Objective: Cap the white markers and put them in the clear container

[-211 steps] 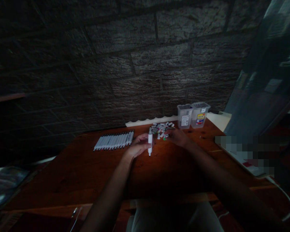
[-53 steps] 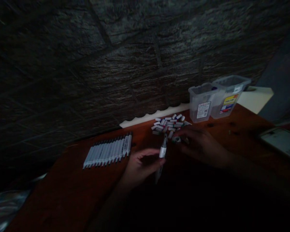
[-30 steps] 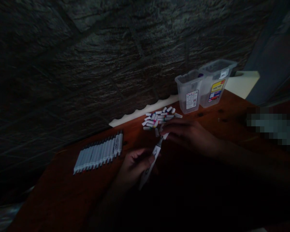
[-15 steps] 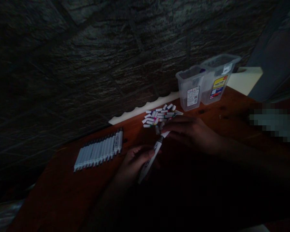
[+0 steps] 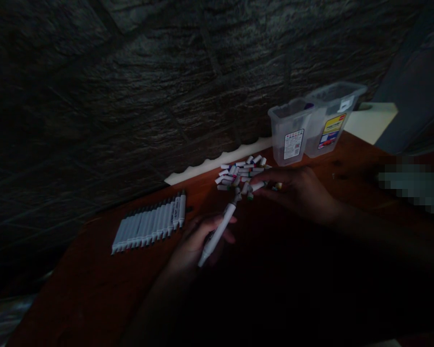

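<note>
My left hand (image 5: 198,238) is closed around a white marker (image 5: 219,233), which slants up to the right with a grey end at the top. Beside the pile of loose marker caps (image 5: 238,169), my right hand (image 5: 298,193) has its fingertips bent round a white marker cap (image 5: 257,186). This cap is apart from the marker. The piled caps are mostly white with coloured ends, and a few lie close under the right fingers. To the left, several white markers (image 5: 148,221) lie side by side in a slanted row.
Two clear plastic containers (image 5: 287,140) with labels stand at the back right. A pale wavy-edged strip (image 5: 217,161) runs along the foot of the dark stone-patterned wall (image 5: 130,106). A cream-coloured board (image 5: 374,120) sits behind the containers. The wooden table (image 5: 83,279) is dimly lit.
My right hand has moved slightly right, drawing the white cap away from the marker's top end. My left hand has shifted a little down and left with the marker.
</note>
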The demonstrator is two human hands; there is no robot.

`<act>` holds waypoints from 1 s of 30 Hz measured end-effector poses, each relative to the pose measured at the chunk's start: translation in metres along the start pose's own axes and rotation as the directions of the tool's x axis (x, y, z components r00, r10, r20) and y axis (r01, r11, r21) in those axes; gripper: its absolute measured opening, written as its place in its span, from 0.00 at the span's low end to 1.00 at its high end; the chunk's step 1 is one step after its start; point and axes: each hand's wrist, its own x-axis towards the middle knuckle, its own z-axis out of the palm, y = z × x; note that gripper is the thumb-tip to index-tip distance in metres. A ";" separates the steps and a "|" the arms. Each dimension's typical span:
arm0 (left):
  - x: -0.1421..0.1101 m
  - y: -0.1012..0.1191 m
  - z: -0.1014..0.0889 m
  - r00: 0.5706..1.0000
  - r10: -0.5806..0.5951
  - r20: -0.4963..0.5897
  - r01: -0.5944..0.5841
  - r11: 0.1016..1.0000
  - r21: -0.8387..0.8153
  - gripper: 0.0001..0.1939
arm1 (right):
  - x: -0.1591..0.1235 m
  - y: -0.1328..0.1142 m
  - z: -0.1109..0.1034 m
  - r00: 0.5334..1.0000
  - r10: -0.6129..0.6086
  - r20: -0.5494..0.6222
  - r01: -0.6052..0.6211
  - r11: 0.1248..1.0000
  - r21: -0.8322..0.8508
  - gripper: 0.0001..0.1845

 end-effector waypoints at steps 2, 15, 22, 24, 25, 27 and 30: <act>-0.001 0.000 0.000 1.000 0.023 0.021 -0.022 1.000 -0.011 0.22 | 0.000 0.000 0.000 1.000 0.014 0.011 -0.014 1.000 0.016 0.10; -0.003 -0.004 -0.001 0.996 0.087 -0.007 -0.087 0.994 -0.065 0.22 | 0.002 -0.002 0.001 0.999 -0.013 0.037 0.012 1.000 0.029 0.08; 0.000 -0.005 0.003 0.991 0.112 -0.080 -0.122 0.983 -0.139 0.20 | -0.006 -0.001 0.014 0.951 0.026 0.309 -0.049 0.997 0.065 0.11; 0.000 -0.005 0.004 0.991 0.119 -0.064 -0.128 0.980 -0.155 0.20 | -0.009 0.001 0.019 0.935 0.019 0.355 -0.048 0.996 0.074 0.13; 0.000 -0.004 0.005 0.990 0.124 -0.063 -0.133 0.977 -0.167 0.20 | -0.010 0.002 0.020 0.930 0.015 0.368 -0.047 0.996 0.076 0.14; 0.000 -0.004 0.007 0.990 0.121 -0.073 -0.133 0.972 -0.193 0.19 | -0.011 0.005 0.021 0.928 0.024 0.372 -0.053 0.996 0.066 0.18; 0.000 -0.003 0.008 0.991 0.108 -0.078 -0.122 0.972 -0.200 0.18 | -0.009 0.003 0.015 0.938 0.022 0.346 -0.040 0.998 0.047 0.24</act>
